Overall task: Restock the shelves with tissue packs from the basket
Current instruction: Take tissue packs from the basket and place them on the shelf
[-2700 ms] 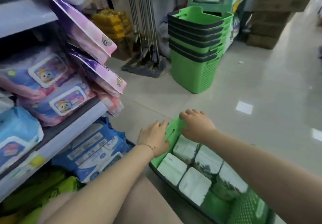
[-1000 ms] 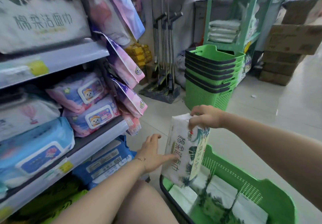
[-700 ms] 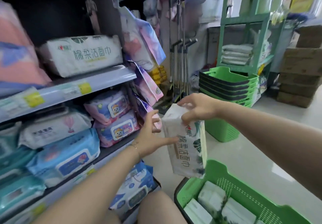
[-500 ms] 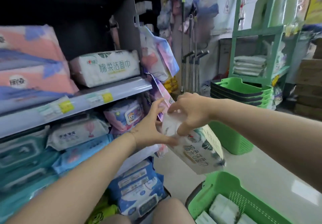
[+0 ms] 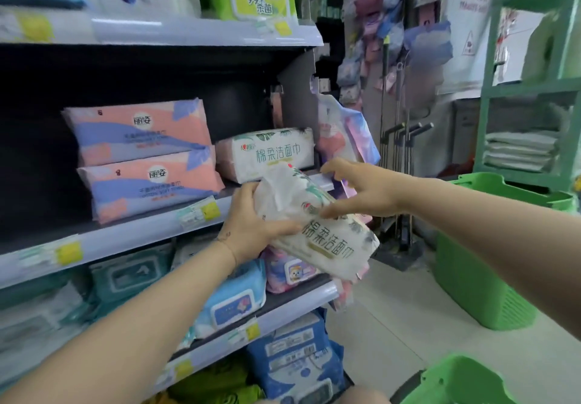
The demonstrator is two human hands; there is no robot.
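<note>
1. 2 hands up at the middle shelf (image 5: 125, 240), with 1 tissue pack (image 5: 327, 240) between them, in the air just in front of the shelf's front edge.
2. Grips the pack's upper-left end with the left hand (image 5: 251, 230): thumb laid across the printed face, fingers wrapped behind, forearm rising from the lower left.
3. Touches the pack's upper long edge with the thumb of the right hand (image 5: 364, 190). Fingers spread, nearly straight, reaching past the pack toward the shelf, curled round nothing. Forearm in from the right, about level.
4. Holds the pack tilted: left end high, right end low, white wrapper with green lettering turned to the camera.
5. On the shelf just behind, 1 matching pack (image 5: 270, 155) lying flat, beside 2 stacked pink-and-blue packs (image 5: 141, 165).
6. Low at the right, only the rim of the green basket (image 5: 452, 384), with its contents out of view.
7. Farther off on the floor, at the right, a far basket (image 5: 478, 278), also green.
</note>
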